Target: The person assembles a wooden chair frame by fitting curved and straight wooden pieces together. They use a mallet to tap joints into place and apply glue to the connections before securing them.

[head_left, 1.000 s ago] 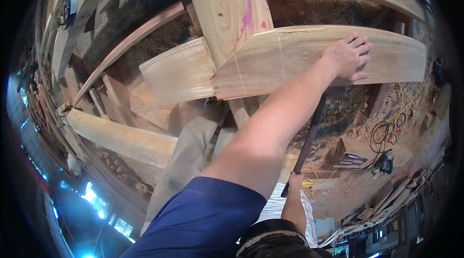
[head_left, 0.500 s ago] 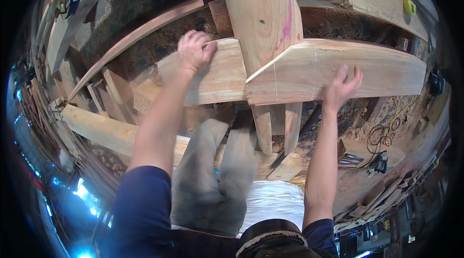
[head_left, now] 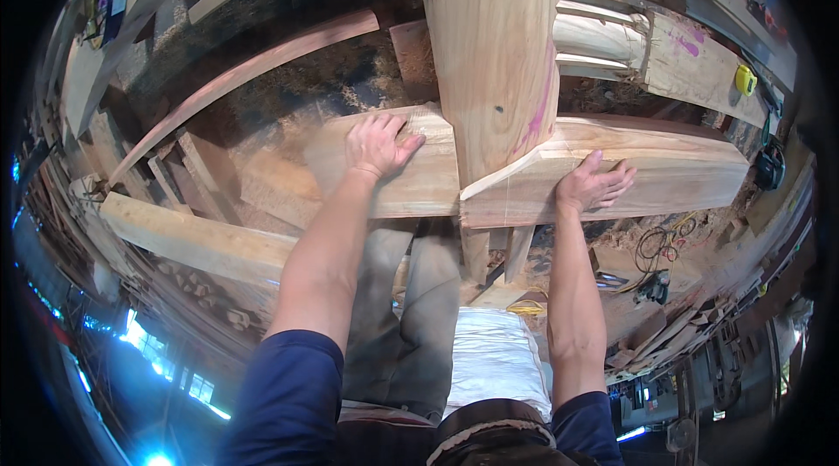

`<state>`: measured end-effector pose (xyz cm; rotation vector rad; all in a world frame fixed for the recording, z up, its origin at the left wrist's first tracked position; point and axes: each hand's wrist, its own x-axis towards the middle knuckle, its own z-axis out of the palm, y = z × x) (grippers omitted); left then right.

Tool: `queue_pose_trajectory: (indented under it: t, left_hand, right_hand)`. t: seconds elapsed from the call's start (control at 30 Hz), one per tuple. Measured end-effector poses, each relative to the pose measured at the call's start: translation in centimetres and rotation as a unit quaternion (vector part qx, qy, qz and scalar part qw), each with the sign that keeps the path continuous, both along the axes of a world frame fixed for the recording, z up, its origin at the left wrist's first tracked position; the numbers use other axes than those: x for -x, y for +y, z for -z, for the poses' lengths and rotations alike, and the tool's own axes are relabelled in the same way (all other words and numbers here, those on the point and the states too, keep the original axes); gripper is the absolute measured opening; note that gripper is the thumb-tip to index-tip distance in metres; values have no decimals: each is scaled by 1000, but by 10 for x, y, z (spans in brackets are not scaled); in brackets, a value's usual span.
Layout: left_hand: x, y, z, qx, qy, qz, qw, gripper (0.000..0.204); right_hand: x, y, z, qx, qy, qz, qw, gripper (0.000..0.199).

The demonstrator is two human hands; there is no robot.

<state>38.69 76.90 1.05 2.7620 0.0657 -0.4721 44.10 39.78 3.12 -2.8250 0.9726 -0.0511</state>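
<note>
Nearest: the person's trouser legs and a white sack (head_left: pixel 494 352) lying below them on the floor. Both forearms reach forward from dark blue sleeves.

Left hand (head_left: pixel 377 144): fingers spread wide, palm pressed flat on the left wing of the curved wooden bracket (head_left: pixel 393 186). Nothing gripped.

Right hand (head_left: pixel 592 185): fingers splayed open, palm flat on the right wing of the bracket (head_left: pixel 682 173), near its lower edge. Nothing gripped.

The bracket lies crosswise, its two wings on either side of a thick round timber post (head_left: pixel 494 55) that runs away from the person; the wings meet at the post. A pink mark shows on the post's right side, and a rectangular mortise is cut at its far end.

Left, lower: a squared pale beam (head_left: pixel 197 239), lying at a slant. Right, on the sawdust floor: coiled cable and a power tool (head_left: pixel 654 284).

Further off: a long curved plank (head_left: pixel 253 73) arcs across sawdust; beyond the post, a fluted carved piece (head_left: pixel 599 38) and a yellow tape measure (head_left: pixel 745 80) on a board.
</note>
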Motion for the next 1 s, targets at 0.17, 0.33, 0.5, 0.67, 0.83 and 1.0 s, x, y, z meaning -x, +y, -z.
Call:
queue_pose_trajectory:
  t: [0.17,0.33,0.5,0.67,0.83,1.0]
  left_hand:
    - [-1,-1,-4,2,39,-7,999,46]
    - [-2,-2,-7,-2,44,-11,999,46]
    - [0,-2,-4,12,37,-15,999,48]
    - [1,-1,-5,2,1,-20,1000,48]
    - [3,1,-7,18,-9,-42,999,49]
    - [4,0,-7,9,18,-43,999,54]
  right_hand:
    - [0,2,-1,1,4,-1,1000,77]
    - [1,0,1,5,8,-2,1000,77]
    - [2,-1,4,18,11,2,1000,77]
    - [3,-4,7,33,25,6,999,76]
    - [1,-4,8,28,14,3,1000,75]
    - [2,-3,6,12,20,21,1000,76]
